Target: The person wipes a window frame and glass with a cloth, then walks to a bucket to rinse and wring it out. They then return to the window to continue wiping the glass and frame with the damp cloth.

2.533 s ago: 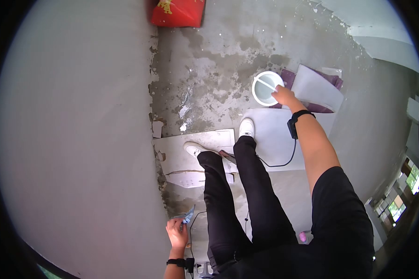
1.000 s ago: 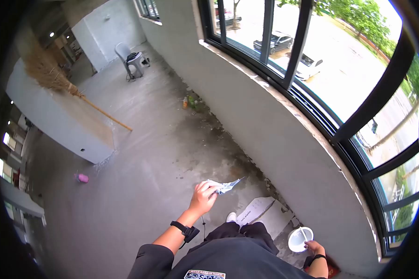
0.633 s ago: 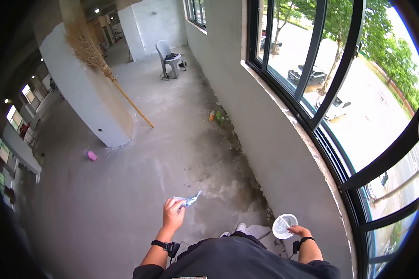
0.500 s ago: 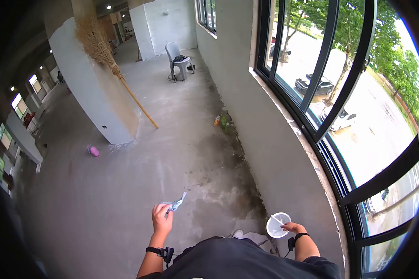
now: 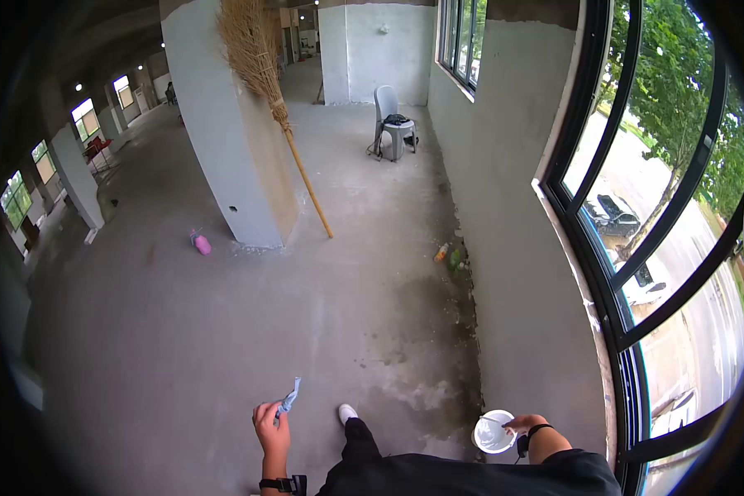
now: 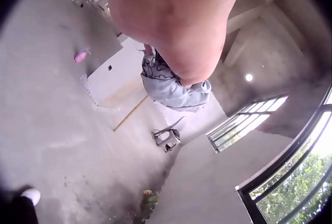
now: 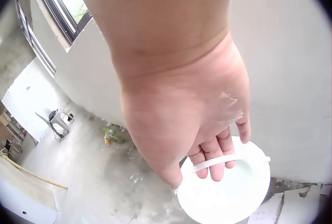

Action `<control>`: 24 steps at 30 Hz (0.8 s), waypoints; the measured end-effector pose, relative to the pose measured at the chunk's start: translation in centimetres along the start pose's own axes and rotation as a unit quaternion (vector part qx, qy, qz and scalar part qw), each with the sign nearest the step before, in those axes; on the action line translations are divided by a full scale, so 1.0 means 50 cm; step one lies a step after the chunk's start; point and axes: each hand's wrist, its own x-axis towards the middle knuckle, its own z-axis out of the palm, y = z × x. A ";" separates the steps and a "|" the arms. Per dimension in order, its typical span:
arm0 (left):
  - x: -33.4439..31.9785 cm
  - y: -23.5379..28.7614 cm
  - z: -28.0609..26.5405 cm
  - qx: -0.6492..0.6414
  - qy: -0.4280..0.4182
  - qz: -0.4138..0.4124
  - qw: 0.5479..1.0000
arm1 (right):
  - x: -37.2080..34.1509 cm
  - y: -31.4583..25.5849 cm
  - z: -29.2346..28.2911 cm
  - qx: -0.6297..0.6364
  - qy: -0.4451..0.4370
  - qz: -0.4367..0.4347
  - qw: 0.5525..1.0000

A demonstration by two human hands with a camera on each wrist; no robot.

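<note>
A light-blue cloth [image 6: 174, 92] with dark printed lines hangs bunched in my left hand [image 5: 270, 428], which pinches it between thumb and fingers. In the head view the cloth [image 5: 288, 397] sticks up past the fingertips, low and left of centre. My right hand [image 5: 524, 425] carries a white plastic bucket [image 5: 494, 433] at the lower right, beside the wall. The right wrist view shows the fingers [image 7: 217, 171] hooked under the bucket's thin white handle [image 7: 226, 158], with the open bucket mouth hanging below the hand [image 7: 176, 110].
A straw broom [image 5: 286, 124] leans on a pillar [image 5: 211, 140]. Beyond it stands a grey chair [image 5: 393, 128] with dark things on its seat. A pink object [image 5: 201, 243] lies on the floor. An orange-and-white bottle [image 5: 441, 252] lies near the right wall, below the windows [image 5: 628, 190].
The head view has swung from the floor sheets up to the long room. The bucket has left its place by the sheets in my right hand. A foot now steps forward; the cloth stays in my left.
</note>
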 end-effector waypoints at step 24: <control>0.575 -0.262 0.069 0.038 0.035 -0.076 0.996 | 0.207 -0.950 -0.390 -0.103 0.052 -0.102 0.988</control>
